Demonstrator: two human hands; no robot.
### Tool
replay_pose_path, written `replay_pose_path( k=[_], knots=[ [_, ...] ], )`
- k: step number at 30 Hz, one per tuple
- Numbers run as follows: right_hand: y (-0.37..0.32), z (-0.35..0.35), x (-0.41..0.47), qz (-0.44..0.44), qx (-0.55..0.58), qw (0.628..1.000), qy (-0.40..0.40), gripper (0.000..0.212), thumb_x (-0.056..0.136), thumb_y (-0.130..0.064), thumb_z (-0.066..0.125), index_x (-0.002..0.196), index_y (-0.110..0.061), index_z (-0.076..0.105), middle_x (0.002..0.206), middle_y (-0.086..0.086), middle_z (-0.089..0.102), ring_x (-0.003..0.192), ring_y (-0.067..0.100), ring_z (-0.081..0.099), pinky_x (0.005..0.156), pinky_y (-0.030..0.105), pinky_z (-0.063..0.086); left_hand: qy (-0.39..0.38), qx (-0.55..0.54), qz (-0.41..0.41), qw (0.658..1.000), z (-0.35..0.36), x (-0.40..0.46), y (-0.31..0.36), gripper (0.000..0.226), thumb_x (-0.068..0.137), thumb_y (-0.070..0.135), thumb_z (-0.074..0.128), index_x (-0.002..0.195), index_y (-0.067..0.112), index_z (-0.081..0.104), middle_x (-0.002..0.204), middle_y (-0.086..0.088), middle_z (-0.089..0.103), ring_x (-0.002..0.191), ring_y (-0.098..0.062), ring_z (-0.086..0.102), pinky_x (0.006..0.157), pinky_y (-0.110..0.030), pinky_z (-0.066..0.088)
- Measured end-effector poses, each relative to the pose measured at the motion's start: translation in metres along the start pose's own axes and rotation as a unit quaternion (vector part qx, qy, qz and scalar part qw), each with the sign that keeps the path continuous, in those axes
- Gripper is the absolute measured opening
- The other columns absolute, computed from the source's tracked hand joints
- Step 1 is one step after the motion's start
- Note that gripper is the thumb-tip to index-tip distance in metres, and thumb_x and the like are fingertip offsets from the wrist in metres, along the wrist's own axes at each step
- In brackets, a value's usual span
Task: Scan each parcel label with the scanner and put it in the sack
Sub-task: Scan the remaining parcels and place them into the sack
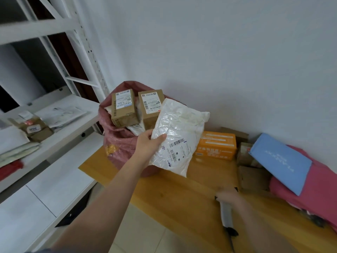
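My left hand [148, 143] pinches the edge of a white plastic mailer [179, 136] with its barcode label facing me, held just in front of the pink sack [116, 143]. Two cardboard boxes [124, 108] [150, 108] stick out of the sack's open top. My right hand [229, 197], blurred, grips the grey scanner [226, 214] low over the wooden table [182, 194], below and right of the mailer.
An orange box [216, 146], brown cartons [252, 178], a blue mailer [281, 159] and a pink parcel [313, 194] lie along the table's right side by the wall. A white shelf rack [60, 125] at left holds more parcels.
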State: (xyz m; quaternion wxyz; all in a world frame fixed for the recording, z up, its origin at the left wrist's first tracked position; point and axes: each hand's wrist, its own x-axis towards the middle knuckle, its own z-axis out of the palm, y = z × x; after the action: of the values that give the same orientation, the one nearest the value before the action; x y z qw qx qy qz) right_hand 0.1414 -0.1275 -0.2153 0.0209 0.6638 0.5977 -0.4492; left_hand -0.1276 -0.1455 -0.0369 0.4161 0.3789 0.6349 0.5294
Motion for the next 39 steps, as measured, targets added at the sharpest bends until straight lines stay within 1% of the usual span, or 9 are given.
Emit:
replay_pose_path(
  k=[3,8,18,22,26,28,31,36,39],
  knots=[
    [-0.038,-0.012,-0.022,-0.053,0.027,0.998,0.037,0.036,0.101,-0.022,0.046,0.132,-0.004,0.054,0.134,0.014,0.056,0.118,0.029,0.055,0.095,0.035,0.045,-0.005,-0.012,0.019,1.000,-0.018,-0.005,0.011,0.018,0.087,0.017,0.072,0.103,0.011,0.070,0.088,-0.006,0.076,0.078,-0.024,0.074,0.069,-0.040,0.061],
    [-0.103,-0.008,-0.057,-0.140,0.294,0.945,-0.024,0.037,0.092,-0.044,0.062,0.121,-0.022,0.060,0.115,0.002,0.066,0.099,0.014,0.066,0.090,0.038,0.054,0.024,-0.019,0.044,0.999,-0.048,-0.009,0.023,0.015,0.087,0.019,0.072,0.099,0.010,0.069,0.088,-0.008,0.076,0.079,-0.025,0.074,0.070,-0.043,0.061],
    [-0.170,0.000,-0.039,-0.188,0.286,0.939,0.039,0.032,0.093,-0.032,0.063,0.123,-0.023,0.057,0.120,-0.003,0.059,0.104,0.015,0.061,0.083,0.029,0.055,0.113,-0.021,0.119,0.986,-0.100,0.022,0.050,0.020,0.090,0.009,0.066,0.105,-0.005,0.066,0.074,0.037,0.065,0.068,-0.008,0.071,0.070,-0.033,0.059],
    [-0.188,-0.024,0.002,-0.195,0.276,0.927,0.161,0.035,0.092,-0.029,0.065,0.125,-0.027,0.055,0.134,0.004,0.049,0.123,0.023,0.049,0.100,0.037,0.046,0.149,-0.026,0.075,0.986,-0.101,0.058,0.051,0.020,0.086,0.010,0.071,0.103,-0.001,0.069,0.073,0.014,0.072,0.066,-0.012,0.071,0.061,-0.029,0.058],
    [-0.209,-0.051,0.045,-0.134,0.199,0.935,0.262,0.034,0.090,-0.038,0.060,0.124,-0.035,0.059,0.144,0.014,0.038,0.136,0.033,0.031,0.110,0.042,0.029,0.157,-0.019,0.066,0.985,-0.106,0.101,0.058,0.019,0.082,0.012,0.075,0.099,0.005,0.072,0.108,0.008,0.072,0.078,-0.018,0.072,0.072,-0.035,0.059],
    [-0.220,-0.059,0.061,-0.113,0.197,0.937,0.265,0.032,0.092,-0.038,0.055,0.123,-0.037,0.060,0.153,0.015,0.024,0.143,0.034,0.017,0.112,0.043,0.023,0.148,-0.028,0.069,0.986,-0.108,0.123,0.067,0.019,0.080,0.012,0.075,0.099,0.012,0.073,0.109,0.016,0.071,0.081,-0.017,0.074,0.074,-0.035,0.060],
    [-0.233,-0.071,0.085,-0.099,0.202,0.944,0.243,0.030,0.092,-0.032,0.054,0.120,-0.034,0.064,0.159,0.013,0.009,0.144,0.036,0.013,0.112,0.041,0.021,0.119,-0.052,0.002,0.992,-0.107,0.156,0.084,0.022,0.080,0.009,0.076,0.100,0.016,0.070,0.097,-0.008,0.076,0.080,-0.026,0.074,0.075,-0.043,0.061],
    [-0.239,-0.089,0.111,-0.132,0.196,0.951,0.199,0.044,0.089,-0.009,0.060,0.132,-0.004,0.056,0.141,0.016,0.048,0.127,0.033,0.048,0.090,0.029,0.040,0.066,0.016,-0.079,0.995,-0.097,0.196,0.092,0.043,0.077,0.008,0.079,0.114,0.005,0.058,0.104,-0.018,0.070,0.087,-0.033,0.071,0.075,-0.046,0.060],
    [-0.241,-0.112,0.108,-0.176,0.218,0.905,0.319,0.040,0.081,0.008,0.058,0.120,0.005,0.061,0.117,0.019,0.062,0.113,0.037,0.058,0.087,0.032,0.044,0.050,0.068,-0.112,0.990,-0.085,0.214,0.086,0.019,0.080,0.007,0.077,0.093,0.004,0.064,0.089,-0.014,0.073,0.073,-0.025,0.071,0.058,-0.032,0.057]
  ],
)
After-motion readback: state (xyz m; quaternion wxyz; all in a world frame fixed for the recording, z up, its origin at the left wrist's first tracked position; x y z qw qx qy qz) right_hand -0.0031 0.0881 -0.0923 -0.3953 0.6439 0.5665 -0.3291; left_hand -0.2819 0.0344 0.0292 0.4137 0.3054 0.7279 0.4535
